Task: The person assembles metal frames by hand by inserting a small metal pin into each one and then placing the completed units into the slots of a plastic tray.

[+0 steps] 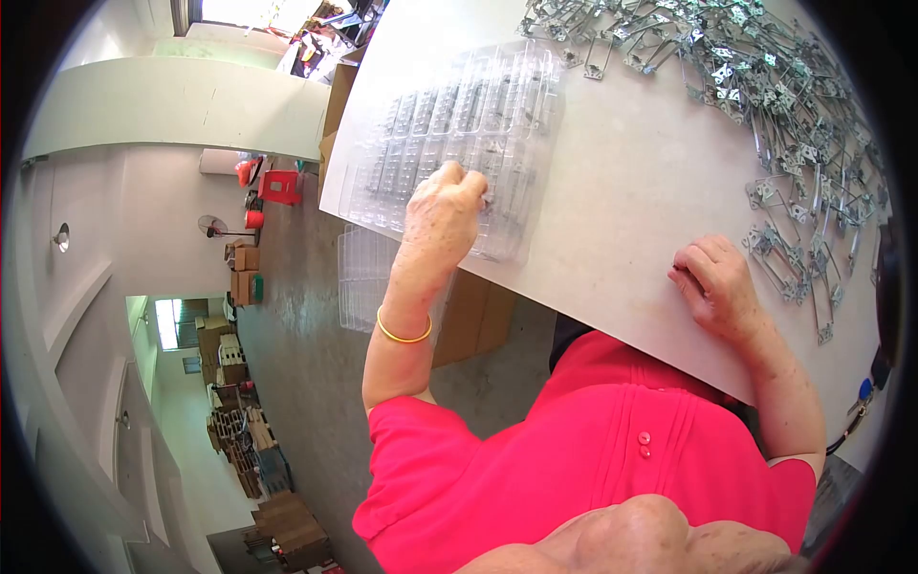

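Note:
A clear plastic tray (516,91) with rows of long slots lies at the table's left edge, and greyish parts show in its rows. My left hand (445,206) is over the tray's near part, fingers pinched together; what they hold, if anything, is hidden. On the bare tabletop at the right, my right hand (717,287) rests with its fingers curled in, and their inside is hidden. Beyond and to the right of it spreads a large pile of metal parts (746,77), thin rods with small plates. Several loose metal parts (779,258) lie nearest my right hand.
The pale table (612,191) has its near edge against my body. Below its left edge are more clear trays (363,277) and a cardboard box (478,316). A fan (215,227), a red crate (280,187) and stacked cartons (229,359) stand farther off along the wall.

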Action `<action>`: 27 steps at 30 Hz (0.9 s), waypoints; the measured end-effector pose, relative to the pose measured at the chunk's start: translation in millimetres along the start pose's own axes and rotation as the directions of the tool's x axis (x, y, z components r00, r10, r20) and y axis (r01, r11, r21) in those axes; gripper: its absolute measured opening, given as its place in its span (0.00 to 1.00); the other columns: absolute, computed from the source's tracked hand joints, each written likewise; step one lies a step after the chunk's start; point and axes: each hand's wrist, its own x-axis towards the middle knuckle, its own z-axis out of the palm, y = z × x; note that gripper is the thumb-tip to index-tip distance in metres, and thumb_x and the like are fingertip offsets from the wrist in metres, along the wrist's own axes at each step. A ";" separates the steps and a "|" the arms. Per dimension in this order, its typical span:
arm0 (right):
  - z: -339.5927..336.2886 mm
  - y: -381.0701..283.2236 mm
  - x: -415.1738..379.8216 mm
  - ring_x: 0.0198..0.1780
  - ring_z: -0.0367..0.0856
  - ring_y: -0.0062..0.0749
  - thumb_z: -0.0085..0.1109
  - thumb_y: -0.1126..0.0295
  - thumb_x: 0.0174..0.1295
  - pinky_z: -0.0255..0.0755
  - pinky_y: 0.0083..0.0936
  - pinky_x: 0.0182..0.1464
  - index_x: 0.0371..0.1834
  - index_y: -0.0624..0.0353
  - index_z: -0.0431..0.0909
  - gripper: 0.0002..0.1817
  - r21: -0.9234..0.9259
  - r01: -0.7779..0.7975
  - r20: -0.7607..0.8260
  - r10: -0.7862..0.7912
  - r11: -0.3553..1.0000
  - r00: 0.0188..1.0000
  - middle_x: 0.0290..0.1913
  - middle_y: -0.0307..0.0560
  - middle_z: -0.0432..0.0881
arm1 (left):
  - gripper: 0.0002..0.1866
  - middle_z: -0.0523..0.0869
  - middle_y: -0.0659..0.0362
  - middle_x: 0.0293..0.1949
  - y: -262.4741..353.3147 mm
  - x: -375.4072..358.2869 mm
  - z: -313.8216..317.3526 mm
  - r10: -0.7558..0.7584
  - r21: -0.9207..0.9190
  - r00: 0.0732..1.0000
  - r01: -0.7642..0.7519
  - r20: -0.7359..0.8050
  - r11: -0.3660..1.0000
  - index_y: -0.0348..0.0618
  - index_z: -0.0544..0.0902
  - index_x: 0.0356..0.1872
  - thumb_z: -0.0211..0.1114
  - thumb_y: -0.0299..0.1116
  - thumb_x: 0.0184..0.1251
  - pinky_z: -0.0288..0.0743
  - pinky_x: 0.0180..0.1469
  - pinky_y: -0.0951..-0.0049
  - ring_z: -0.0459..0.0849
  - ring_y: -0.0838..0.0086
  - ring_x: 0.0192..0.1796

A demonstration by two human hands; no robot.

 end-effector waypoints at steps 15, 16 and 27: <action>-0.9 -0.7 0.0 0.35 0.77 0.48 0.70 0.79 0.53 0.70 0.40 0.40 0.32 0.59 0.76 0.10 0.000 -0.003 -0.002 0.003 1.000 1.000 0.31 0.48 0.78 | 0.15 0.76 0.33 0.64 6.1 -13.8 31.8 0.159 -0.651 0.978 0.035 -0.132 -0.759 0.23 0.72 0.60 0.53 0.25 0.80 0.84 0.64 0.53 0.84 0.45 0.63; -1.1 -0.8 0.0 0.35 0.77 0.47 0.70 0.79 0.53 0.71 0.40 0.40 0.33 0.59 0.76 0.11 0.005 -0.007 0.005 0.007 1.000 1.000 0.32 0.48 0.78 | 0.15 0.76 0.33 0.64 7.0 -12.8 34.3 0.179 -0.650 0.974 0.048 -0.137 -0.759 0.23 0.72 0.59 0.54 0.26 0.81 0.85 0.64 0.54 0.84 0.45 0.62; -0.7 -1.1 0.7 0.36 0.78 0.47 0.70 0.78 0.53 0.71 0.40 0.40 0.33 0.59 0.76 0.10 0.006 0.007 0.002 -0.007 1.000 1.000 0.32 0.48 0.78 | 0.13 0.77 0.32 0.60 13.2 -13.3 32.5 0.247 -0.668 0.961 0.105 -0.121 -0.737 0.26 0.73 0.57 0.56 0.27 0.80 0.87 0.59 0.50 0.85 0.42 0.60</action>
